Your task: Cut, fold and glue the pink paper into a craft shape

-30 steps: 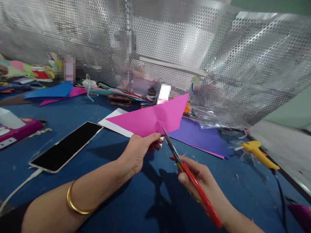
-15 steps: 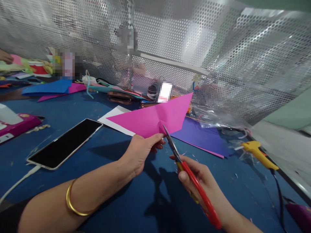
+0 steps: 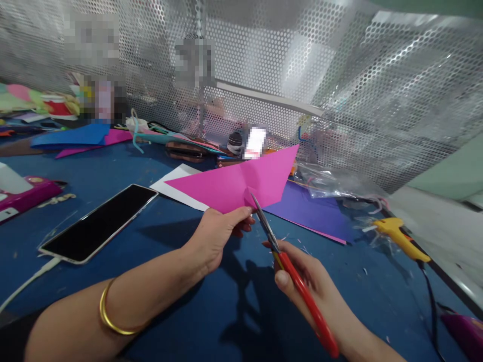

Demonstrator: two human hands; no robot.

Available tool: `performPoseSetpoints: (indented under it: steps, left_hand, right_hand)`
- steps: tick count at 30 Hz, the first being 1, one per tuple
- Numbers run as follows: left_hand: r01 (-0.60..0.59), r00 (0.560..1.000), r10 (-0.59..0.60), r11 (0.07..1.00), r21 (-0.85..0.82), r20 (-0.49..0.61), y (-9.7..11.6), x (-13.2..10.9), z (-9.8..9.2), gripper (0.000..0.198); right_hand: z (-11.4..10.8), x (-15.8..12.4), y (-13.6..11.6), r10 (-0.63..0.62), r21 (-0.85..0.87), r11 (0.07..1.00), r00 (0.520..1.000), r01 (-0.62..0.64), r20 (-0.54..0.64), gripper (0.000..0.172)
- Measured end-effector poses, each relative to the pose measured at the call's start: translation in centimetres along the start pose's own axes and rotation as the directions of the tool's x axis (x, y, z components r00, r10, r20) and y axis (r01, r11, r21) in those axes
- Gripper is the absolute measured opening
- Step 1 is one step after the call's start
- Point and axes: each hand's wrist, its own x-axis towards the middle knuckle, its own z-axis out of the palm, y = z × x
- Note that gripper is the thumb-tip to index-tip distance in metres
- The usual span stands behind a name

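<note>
My left hand (image 3: 222, 229) pinches the lower edge of a pink sheet of paper (image 3: 222, 186), held up above the blue table. The sheet is cut to slanting edges and has a faint crease near its middle. In my right hand (image 3: 302, 274) are scissors (image 3: 307, 296) with red and yellow handles. Their blades point up and left, with the tips at the paper's lower edge beside my left thumb. The blades look nearly closed. Part of the far handle is hidden behind my fingers.
Left lies a phone (image 3: 101, 221) with a white cable. Behind the pink sheet are white paper (image 3: 175, 178) and purple paper (image 3: 311, 211). A yellow glue gun (image 3: 402, 239) lies at the right. A perforated metal panel (image 3: 256, 65) stands along the back.
The scissor blades have closed a little, and the handles have drawn closer together. The pink sheet and my left hand stay almost in place; the view has shifted slightly.
</note>
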Motion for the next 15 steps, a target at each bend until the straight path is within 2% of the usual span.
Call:
performPoseSetpoints:
  steps: [6,15]
  left_hand:
    - [0.015,1.000,-0.015,1.000,-0.002,-0.016,0.03,-0.08,0.05,0.017]
    - [-0.009,1.000,0.010,1.000,0.018,-0.009,-0.33,0.04,0.07,0.022]
  right_hand:
    - [-0.01,0.10,0.17,-0.019,-0.001,1.000,1.000,0.019,0.025,0.046]
    - [0.13,0.00,-0.24,-0.031,-0.037,0.999,0.999,0.031,-0.011,0.048]
